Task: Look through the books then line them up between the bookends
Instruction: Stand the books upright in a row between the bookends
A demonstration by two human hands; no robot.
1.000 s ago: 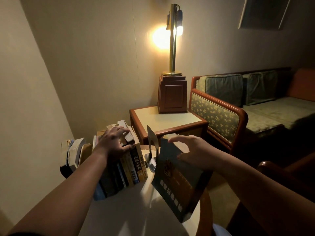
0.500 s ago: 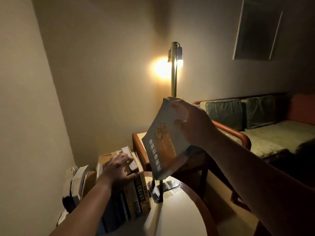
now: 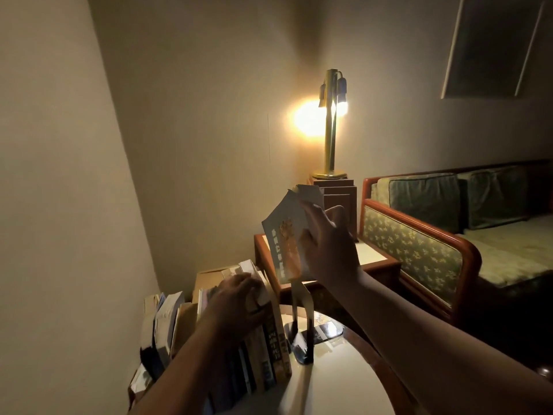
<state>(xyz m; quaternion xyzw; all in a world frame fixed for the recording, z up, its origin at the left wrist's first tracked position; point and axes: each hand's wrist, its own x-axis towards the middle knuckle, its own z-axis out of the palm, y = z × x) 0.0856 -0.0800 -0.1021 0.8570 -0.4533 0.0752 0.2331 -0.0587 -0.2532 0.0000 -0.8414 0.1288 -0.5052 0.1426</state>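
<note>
A row of upright books (image 3: 270, 351) stands on the round white table (image 3: 326, 387), leaning left. My left hand (image 3: 239, 307) rests on top of the row, fingers curled over the rightmost books. Just right of the row stands a metal bookend (image 3: 302, 322). My right hand (image 3: 327, 250) holds a blue book with an orange picture on its cover (image 3: 284, 235) in the air above the bookend, tilted, gripped at its right edge. More books (image 3: 163, 322) lean at the far left of the row. The left bookend is hidden.
A wooden side table (image 3: 374, 259) with a lit brass lamp (image 3: 330, 130) on a wooden box stands behind the round table. A wood-framed sofa (image 3: 434, 250) with green cushions fills the right. A cardboard box (image 3: 209, 278) sits behind the books, and the wall is close on the left.
My right hand has lifted the blue book from beside the table up over the bookend and now brings it a little lower and nearer the row. My left hand stays on the books.
</note>
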